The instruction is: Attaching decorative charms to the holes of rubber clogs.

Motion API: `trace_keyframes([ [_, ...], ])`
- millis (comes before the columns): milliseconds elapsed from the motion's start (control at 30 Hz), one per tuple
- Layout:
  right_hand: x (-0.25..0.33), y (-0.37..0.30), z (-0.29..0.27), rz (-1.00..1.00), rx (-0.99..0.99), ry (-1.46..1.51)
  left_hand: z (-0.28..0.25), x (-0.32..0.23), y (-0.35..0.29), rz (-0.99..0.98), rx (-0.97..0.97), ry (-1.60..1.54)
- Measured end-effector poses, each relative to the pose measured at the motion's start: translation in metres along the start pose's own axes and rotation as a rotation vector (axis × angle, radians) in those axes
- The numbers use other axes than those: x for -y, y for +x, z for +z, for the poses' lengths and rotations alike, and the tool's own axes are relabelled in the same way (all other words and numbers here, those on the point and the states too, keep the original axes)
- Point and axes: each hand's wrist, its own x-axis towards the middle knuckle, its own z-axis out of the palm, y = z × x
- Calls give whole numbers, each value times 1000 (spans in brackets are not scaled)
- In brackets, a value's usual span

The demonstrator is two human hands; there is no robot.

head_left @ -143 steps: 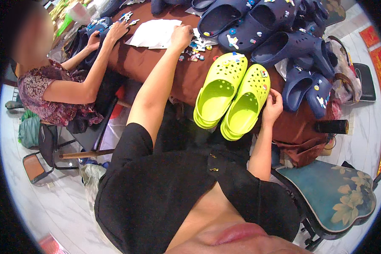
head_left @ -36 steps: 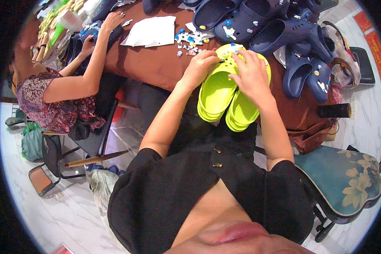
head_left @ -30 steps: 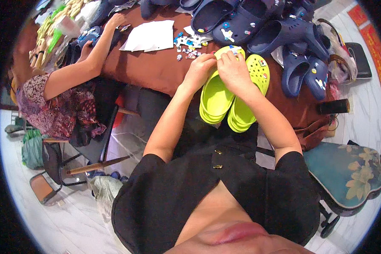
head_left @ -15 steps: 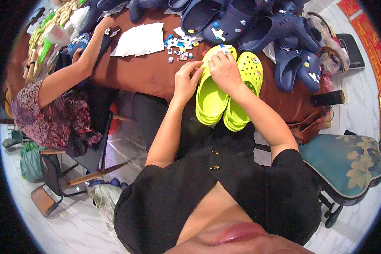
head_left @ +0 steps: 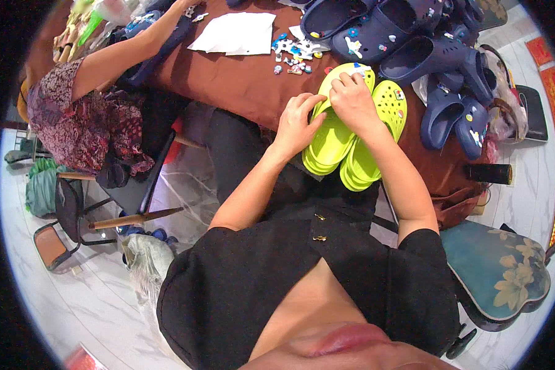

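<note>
A pair of lime-green clogs [head_left: 328, 140] rests at the table's near edge, toes pointing away from me; layered rims show at the heels. Small charms sit on the toes, among them a red one and a blue-and-white one on the left clog. My right hand [head_left: 354, 103] is closed over the left clog's toe, fingertips pressed together at its holes; whatever they pinch is hidden. Beside that clog's left edge is my left hand [head_left: 298, 122], thumb and fingers apart. Loose shoe charms [head_left: 297, 52] lie in a small pile beyond my hands.
Navy clogs [head_left: 407, 37] with charms are heaped at the back right of the brown-covered table [head_left: 240, 83]. White paper sheets [head_left: 235, 33] lie left of the charms. A co-worker's arm [head_left: 126, 55] reaches across at the left. A black cylinder [head_left: 488, 173] and a cushioned chair [head_left: 496, 271] are at right.
The whole view has shifted, so the table things appear farther right and higher. My left hand's fingers have spread slightly. My right hand stays on the left clog's toe.
</note>
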Motion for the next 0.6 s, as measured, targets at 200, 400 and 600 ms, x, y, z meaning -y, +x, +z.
trace_keyframes([
  [200, 1, 0, -1, 104, -7, 6, 1, 0, 0, -11, -16, -15],
  [400, 0, -22, -25, 290, -105, 337, -4, 5, 2, -102, -12, -138],
  [600, 15, -62, -60, 540, -172, 483, -21, 41, 27, -25, -289, 6],
])
